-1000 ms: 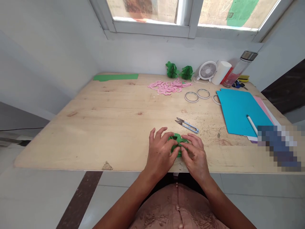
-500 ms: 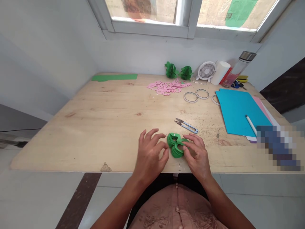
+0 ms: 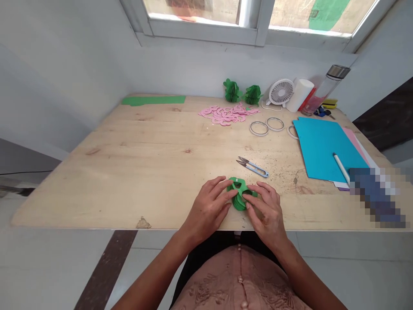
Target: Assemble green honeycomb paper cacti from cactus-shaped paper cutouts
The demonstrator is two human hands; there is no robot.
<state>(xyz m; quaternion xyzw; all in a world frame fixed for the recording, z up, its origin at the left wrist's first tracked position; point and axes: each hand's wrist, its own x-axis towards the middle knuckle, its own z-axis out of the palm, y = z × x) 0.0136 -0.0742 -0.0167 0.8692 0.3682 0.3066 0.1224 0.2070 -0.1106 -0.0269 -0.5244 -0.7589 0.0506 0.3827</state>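
A layered stack of green paper cutouts, with rounded loops and openings, lies near the table's front edge. My left hand is at its left side, fingertips pressing on the top layer and the thumb low beside it. From the right, my right hand pinches the edge of the stack between thumb and fingers. A small white patch shows on the top loop. Just beyond the hands, blue-handled thread snips lie with their blades apart.
Pink paper cutouts lie in a pile, with two green paper figures behind. Tape rolls, a small fan, a bottle, blue sheets and a white pen stand or lie rightward. A green strip lies back left.
My left hand has moved right onto the green paper stack, where before it hovered just beside it. My right hand's fingers have shifted slightly over the stack. The view has tilted a little.
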